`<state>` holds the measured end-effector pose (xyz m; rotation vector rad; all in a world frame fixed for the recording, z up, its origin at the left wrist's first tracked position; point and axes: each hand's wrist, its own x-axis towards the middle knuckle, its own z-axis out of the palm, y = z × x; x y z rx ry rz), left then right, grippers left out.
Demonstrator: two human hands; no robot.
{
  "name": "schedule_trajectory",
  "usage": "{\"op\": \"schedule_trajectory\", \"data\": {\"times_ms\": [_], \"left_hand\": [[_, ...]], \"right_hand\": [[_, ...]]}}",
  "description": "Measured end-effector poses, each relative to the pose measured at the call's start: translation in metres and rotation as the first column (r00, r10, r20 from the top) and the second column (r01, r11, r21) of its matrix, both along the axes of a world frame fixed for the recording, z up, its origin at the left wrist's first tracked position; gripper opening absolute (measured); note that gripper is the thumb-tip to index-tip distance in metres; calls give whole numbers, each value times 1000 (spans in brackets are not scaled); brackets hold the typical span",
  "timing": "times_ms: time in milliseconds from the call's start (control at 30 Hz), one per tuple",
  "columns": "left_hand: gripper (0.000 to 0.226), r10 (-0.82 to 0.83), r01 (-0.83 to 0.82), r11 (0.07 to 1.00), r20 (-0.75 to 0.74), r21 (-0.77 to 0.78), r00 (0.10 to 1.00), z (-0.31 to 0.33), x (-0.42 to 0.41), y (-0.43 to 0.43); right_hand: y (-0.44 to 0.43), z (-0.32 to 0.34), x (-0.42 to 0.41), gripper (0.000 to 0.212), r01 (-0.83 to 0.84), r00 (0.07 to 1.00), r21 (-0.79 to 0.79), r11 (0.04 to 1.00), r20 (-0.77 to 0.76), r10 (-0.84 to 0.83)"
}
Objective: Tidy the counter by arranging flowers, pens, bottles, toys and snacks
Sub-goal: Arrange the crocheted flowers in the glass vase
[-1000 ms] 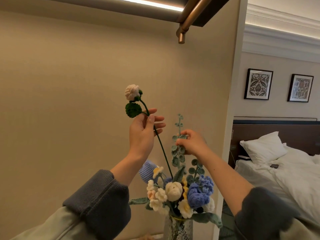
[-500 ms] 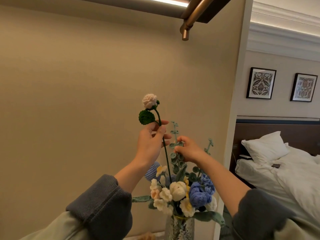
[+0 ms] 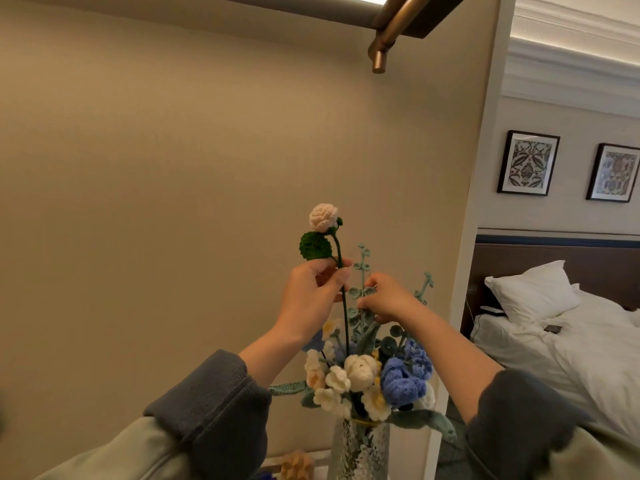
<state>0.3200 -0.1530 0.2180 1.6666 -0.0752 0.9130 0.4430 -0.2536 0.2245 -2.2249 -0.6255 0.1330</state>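
A glass vase (image 3: 360,452) at the bottom centre holds a bunch of crocheted flowers (image 3: 370,375) in white, yellow and blue. My left hand (image 3: 310,299) pinches the dark green stem of a pale pink crocheted rose (image 3: 322,217) with a round green leaf; the stem's lower end runs down into the bunch. My right hand (image 3: 388,299) grips a teal eucalyptus sprig (image 3: 363,268) that stands up from the vase, just right of the rose stem. The two hands are almost touching above the flowers.
A beige wall (image 3: 156,202) is close behind the vase. A brass rail (image 3: 384,46) juts out overhead. A small tan toy (image 3: 296,465) sits left of the vase. At right, a bed (image 3: 571,351) with a white pillow and two framed pictures.
My left hand has lowered the pink rose and moved it right, toward the bunch. My right hand has stayed on the teal sprig, and the hands have come closer together.
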Motion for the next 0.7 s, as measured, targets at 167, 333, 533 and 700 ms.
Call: {"op": "schedule_trajectory", "data": {"times_ms": [167,333,533,700], "left_hand": [[9,63,-49,991,-115,124,991,-11,3,1],[20,397,-190,765,-218,616,892,-38,5,4],[34,588,-229,518,-149,824,795,-38,-1,2],[66,670,-220,417,-135,882,729,-37,-7,6]], "right_hand": [[-1,-6,-1,28,13,1000,51,999,-20,-12],[-2,-4,-3,35,28,999,80,996,-43,-24],[-4,-4,-4,41,26,996,140,990,-89,-14],[-6,-2,-8,48,18,995,236,972,-104,7]]}}
